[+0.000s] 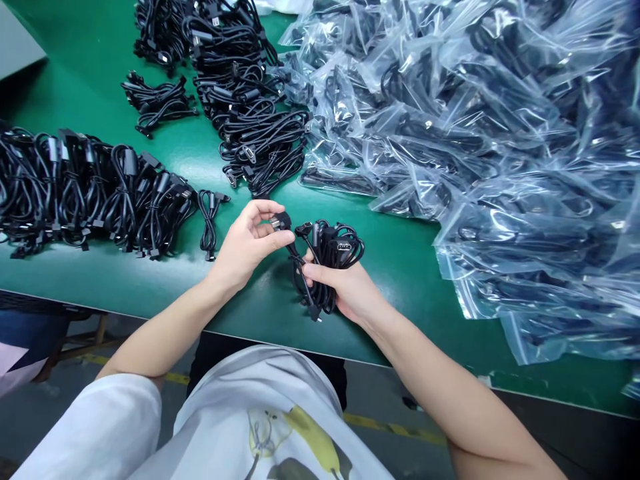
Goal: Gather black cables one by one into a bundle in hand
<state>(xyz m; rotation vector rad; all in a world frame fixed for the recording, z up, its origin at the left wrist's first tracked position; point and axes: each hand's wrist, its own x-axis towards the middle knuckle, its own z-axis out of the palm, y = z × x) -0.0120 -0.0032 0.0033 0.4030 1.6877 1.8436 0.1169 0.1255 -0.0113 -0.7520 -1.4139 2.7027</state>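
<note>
My right hand (345, 283) is wrapped round several coiled black cables (333, 250), bunched together above the table's front part. A rectangular connector end faces up on this bunch. Between the thumb and fingers of my left hand (253, 237) is a black cable connector (281, 221); its lead runs down toward the bunch in my right hand. One tied cable (210, 223) lies alone on the table, left of my left hand. The undersides of the held cables are hidden by my right palm.
A long row of tied black cables (90, 190) lies at the left. Another pile of cables (250, 100) stretches away behind my hands, with a small bundle (160, 103) beside it. Clear plastic bags (450, 133) of cables cover the right of the green table (250, 300).
</note>
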